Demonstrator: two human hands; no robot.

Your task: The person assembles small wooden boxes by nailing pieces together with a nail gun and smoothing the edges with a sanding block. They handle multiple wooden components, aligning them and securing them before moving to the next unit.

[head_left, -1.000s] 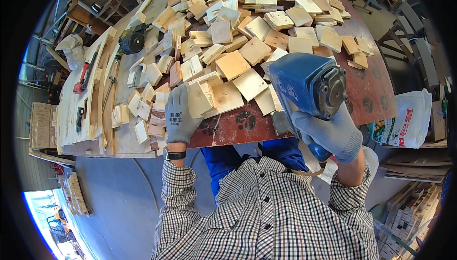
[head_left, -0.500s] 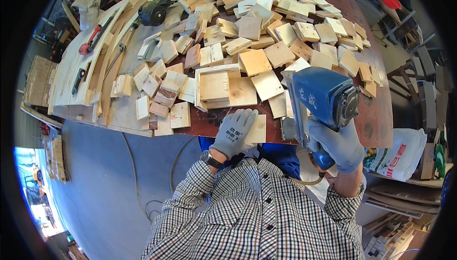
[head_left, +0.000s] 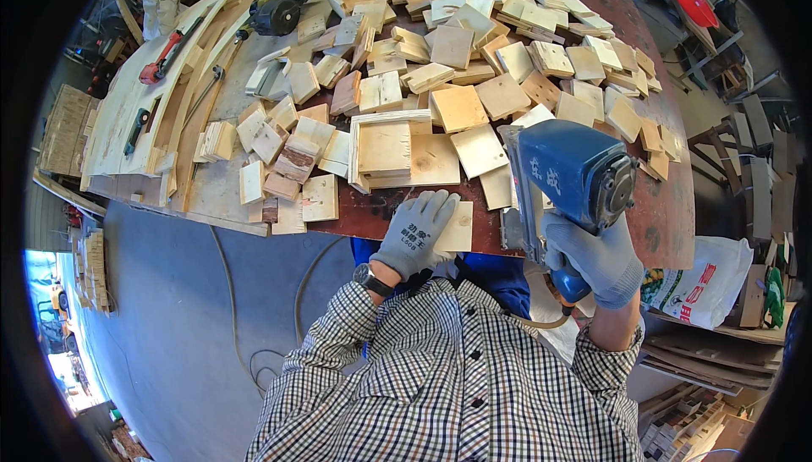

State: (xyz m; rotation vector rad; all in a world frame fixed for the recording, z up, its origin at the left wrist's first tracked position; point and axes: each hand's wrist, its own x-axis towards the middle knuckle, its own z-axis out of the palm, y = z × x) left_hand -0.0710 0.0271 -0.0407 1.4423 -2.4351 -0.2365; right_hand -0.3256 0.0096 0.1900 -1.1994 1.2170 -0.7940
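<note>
My right hand (head_left: pixel 599 261), in a grey work glove, is wrapped round the handle of a blue nail gun (head_left: pixel 568 166). An air hose (head_left: pixel 541 324) runs from the bottom of that handle. The gun stands upright at the table's front edge, its nose end hidden. My left hand (head_left: pixel 416 229), gloved alike, grips a small light wood block (head_left: pixel 458 229) at the same edge; its fingers lie over the block's left part and the thumb is mostly hidden. Just beyond it sits a square wooden piece with raised strips (head_left: pixel 385 151).
A big heap of loose wood blocks (head_left: pixel 452 46) covers much of the dark red tabletop (head_left: pixel 668 225). On the left lie long boards (head_left: pixel 127 123), a red-handled tool (head_left: pixel 161 60) and a black tape-measure-like tool (head_left: pixel 277 12). A white bag (head_left: pixel 706 284) rests at the right.
The view has shifted slightly. Both hands keep nearly the same place, the left on the wood block and the right on the nail gun.
</note>
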